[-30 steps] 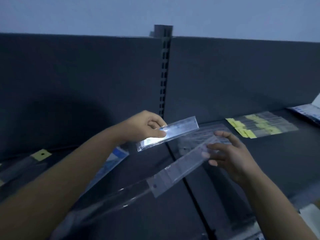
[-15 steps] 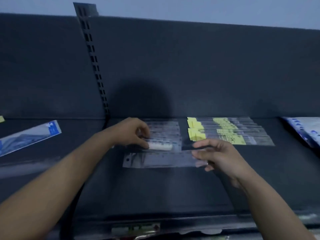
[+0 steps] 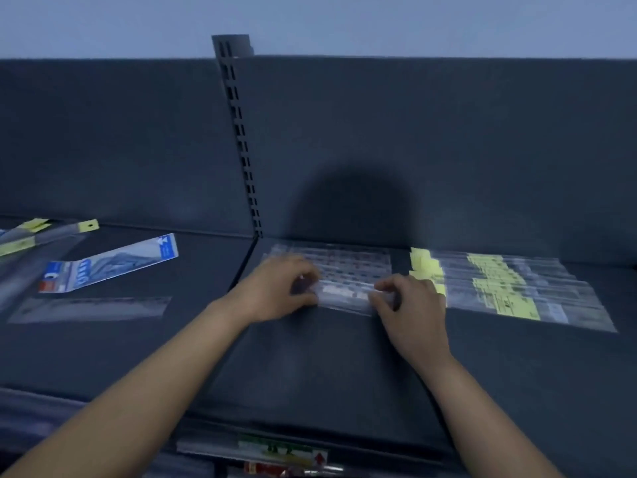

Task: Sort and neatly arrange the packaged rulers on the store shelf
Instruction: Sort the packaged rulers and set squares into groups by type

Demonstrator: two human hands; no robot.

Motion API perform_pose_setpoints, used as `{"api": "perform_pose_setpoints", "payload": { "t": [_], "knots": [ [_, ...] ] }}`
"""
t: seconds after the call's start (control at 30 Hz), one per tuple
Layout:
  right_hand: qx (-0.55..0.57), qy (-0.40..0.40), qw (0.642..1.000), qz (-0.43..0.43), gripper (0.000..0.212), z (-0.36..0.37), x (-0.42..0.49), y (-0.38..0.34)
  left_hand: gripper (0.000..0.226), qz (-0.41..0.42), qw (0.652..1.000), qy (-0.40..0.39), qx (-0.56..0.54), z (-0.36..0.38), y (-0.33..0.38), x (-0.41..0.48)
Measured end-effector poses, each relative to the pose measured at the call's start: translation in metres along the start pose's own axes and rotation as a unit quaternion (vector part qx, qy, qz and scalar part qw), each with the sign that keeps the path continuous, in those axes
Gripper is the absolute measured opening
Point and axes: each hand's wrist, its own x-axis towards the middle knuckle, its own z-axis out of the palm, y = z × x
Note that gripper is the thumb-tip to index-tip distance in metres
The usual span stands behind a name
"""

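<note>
Left grip [image 3: 286,288] and right grip [image 3: 410,305] pinch both ends of the ruler pack [image 3: 344,295], at the front of the clear pile [image 3: 344,262]. Lay it flat, edges even.

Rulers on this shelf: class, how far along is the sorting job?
Done: yellow-tag row and clear row lie aligned at right. In hand: left hand and right hand grip the front pack at the clear row's near edge. Left: blue pack, loose clear pack and askew yellow-tag packs in the left bay.
</note>
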Motion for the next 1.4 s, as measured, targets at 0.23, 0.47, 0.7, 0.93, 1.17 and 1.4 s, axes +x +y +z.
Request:
{"api": "perform_pose_setpoints", "payload": {
  "t": [0.23,0.47,0.7,0.93,1.17,1.4],
  "knots": [
    [-0.017,-0.075,0.995,-0.068,0.046,0.019,0.005,-0.041,0.054,-0.048,0.995,0.072,0.053,-0.007,-0.013,-0.04],
    [0.031,-0.13,0.979,-0.152,0.04,0.079,-0.025,-0.156,0.057,-0.139,0.973,0.11,0.148,-0.076,-0.098,-0.135],
    [0.074,-0.175,0.965,-0.18,0.024,0.191,-0.056,-0.302,0.053,-0.239,0.951,0.092,0.175,-0.131,-0.257,-0.245],
    [0.084,-0.196,0.971,-0.109,0.009,0.27,-0.047,-0.397,0.045,-0.274,0.949,0.108,0.109,-0.176,-0.37,-0.277],
    [0.02,-0.182,0.982,-0.039,0.029,0.316,0.004,-0.43,0.026,-0.254,0.96,0.071,0.091,-0.193,-0.421,-0.223],
    [-0.049,-0.233,0.97,0.042,0.045,0.338,0.039,-0.455,0.034,-0.218,0.975,0.042,0.006,-0.206,-0.445,-0.186]
  ]
}}
